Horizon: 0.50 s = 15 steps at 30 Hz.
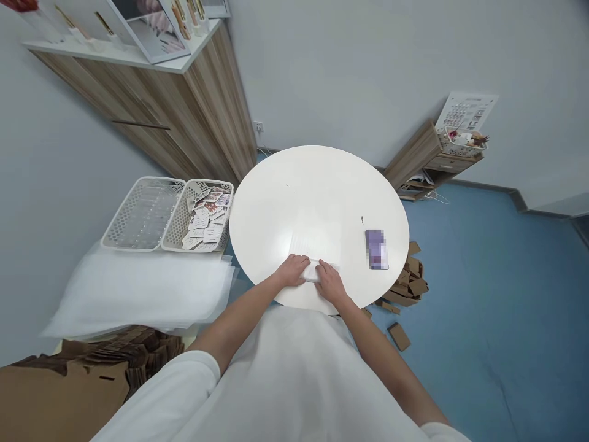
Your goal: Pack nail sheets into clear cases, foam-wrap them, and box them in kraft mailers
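Note:
Near the front edge of the round white table point(317, 178), my left hand point(293, 270) grips the left end of a small white wrapped bundle point(311, 271). On the bundle's other end, my right hand point(330, 281) presses with curled fingers. A thin translucent white sheet point(317, 244) lies flat on the table just beyond both hands and runs up to the bundle. What is inside the bundle is hidden. To the right of my right hand lies a purple phone-like object point(377, 249), blurred by pixels.
Left of the table stand a white basket of printed cards point(177, 236) and another basket of clear plastic pieces point(133, 190), above a stack of translucent sheets point(142, 285). Flat cardboard point(64, 393) fills the lower left. Small brown boxes point(405, 285) lie on the floor at right.

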### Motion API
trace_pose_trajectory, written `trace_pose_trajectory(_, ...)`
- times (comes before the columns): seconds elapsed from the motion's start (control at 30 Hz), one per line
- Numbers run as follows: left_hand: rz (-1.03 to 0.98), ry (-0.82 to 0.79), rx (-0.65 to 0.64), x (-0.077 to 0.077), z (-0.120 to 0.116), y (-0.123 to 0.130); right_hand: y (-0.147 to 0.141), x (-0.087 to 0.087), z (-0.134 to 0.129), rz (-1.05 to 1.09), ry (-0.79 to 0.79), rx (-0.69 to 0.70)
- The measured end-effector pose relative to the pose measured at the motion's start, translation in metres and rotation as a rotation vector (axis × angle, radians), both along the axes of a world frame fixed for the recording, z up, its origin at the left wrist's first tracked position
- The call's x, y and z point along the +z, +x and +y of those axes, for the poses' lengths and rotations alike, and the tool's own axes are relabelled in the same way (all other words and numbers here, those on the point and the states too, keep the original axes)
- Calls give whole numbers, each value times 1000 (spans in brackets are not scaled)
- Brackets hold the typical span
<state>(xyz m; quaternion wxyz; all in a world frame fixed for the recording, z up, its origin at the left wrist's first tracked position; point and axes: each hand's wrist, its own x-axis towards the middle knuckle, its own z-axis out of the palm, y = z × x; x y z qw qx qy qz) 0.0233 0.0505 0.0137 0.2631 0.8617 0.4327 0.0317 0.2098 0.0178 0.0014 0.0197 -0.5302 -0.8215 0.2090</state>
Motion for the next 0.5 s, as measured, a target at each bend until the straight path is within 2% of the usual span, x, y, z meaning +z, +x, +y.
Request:
trace_pose_trajectory(0.17,-48,15,-33,1,-12,-5,0,7,-14,82,-52,-5)
trace_pose_trajectory(0.33,-83,-59,-20,1,-29,-8,3,19,-30,121,-173,-66)
trace_pose_trajectory(0.5,-127,-124,63,4,-34,-10,9,30,-23,174,-298,-79)
